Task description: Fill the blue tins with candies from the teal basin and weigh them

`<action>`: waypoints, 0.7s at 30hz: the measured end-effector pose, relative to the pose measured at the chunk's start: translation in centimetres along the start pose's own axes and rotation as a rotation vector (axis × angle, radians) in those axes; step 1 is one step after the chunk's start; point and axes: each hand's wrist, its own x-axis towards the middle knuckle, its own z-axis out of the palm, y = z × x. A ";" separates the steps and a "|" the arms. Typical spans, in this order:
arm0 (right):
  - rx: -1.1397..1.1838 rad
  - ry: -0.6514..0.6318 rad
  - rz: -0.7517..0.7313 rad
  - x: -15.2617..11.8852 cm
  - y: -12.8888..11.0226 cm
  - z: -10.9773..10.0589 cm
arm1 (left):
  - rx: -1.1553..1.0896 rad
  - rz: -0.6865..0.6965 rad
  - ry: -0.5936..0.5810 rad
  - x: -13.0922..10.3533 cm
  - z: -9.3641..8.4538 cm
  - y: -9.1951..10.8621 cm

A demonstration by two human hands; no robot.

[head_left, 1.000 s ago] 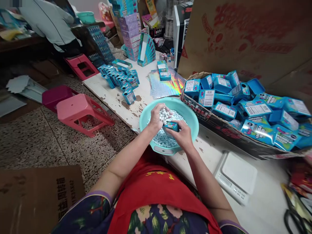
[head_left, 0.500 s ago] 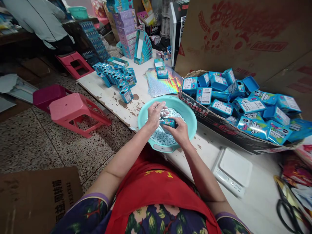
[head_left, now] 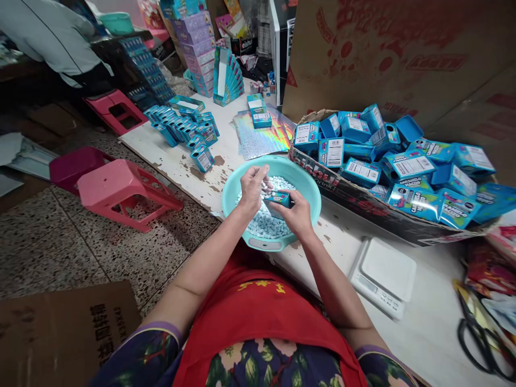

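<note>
A turquoise basin sits at the table's near edge with many small pale-blue candy balls in it. Over the basin, my right hand grips a small blue candy box, tilted with one end toward my left hand. My left hand is cupped around some candy balls beside that end of the box; a few white balls show between its fingers. The inside of the box is hidden.
Right of the basin stands a carton heaped with blue boxes. A white scale and black-handled scissors lie nearer me. Filled-looking boxes stand in rows at left. Stools and a person are beyond.
The view has shifted slightly, so the surroundings sit a little further left. Both hands stay over the basin, the left still cupped beside the box held by the right.
</note>
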 end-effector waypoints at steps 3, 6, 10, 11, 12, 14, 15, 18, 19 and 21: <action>0.012 -0.022 -0.021 0.2 0.0 -0.3 | -0.015 0.002 -0.001 0.0 0.3 0.1; 0.037 -0.045 -0.023 0.3 0.2 -0.3 | -0.026 0.024 0.036 0.2 0.5 -0.1; 0.080 -0.033 0.018 0.1 0.8 0.1 | -0.028 0.007 0.015 0.2 0.7 -0.3; 0.088 -0.023 0.034 0.0 0.8 0.1 | -0.027 0.006 0.013 0.2 0.8 -0.3; 0.095 -0.013 0.048 -0.1 0.8 0.1 | -0.023 0.008 0.017 0.1 0.9 -0.2; 0.116 0.012 0.073 -0.3 0.7 -0.2 | -0.008 0.021 0.034 0.0 1.2 0.0; 0.127 0.026 0.078 -0.3 0.7 -0.4 | 0.003 0.026 0.033 0.0 1.3 0.1; 0.132 0.070 0.050 -0.4 0.5 -0.9 | 0.032 0.056 0.004 0.1 1.9 0.2; 0.127 0.074 0.043 -0.4 0.6 -1.0 | 0.034 0.068 0.002 0.2 2.0 0.1; 0.113 0.055 0.049 -0.3 1.0 -1.0 | 0.028 0.069 0.021 0.5 2.1 -0.4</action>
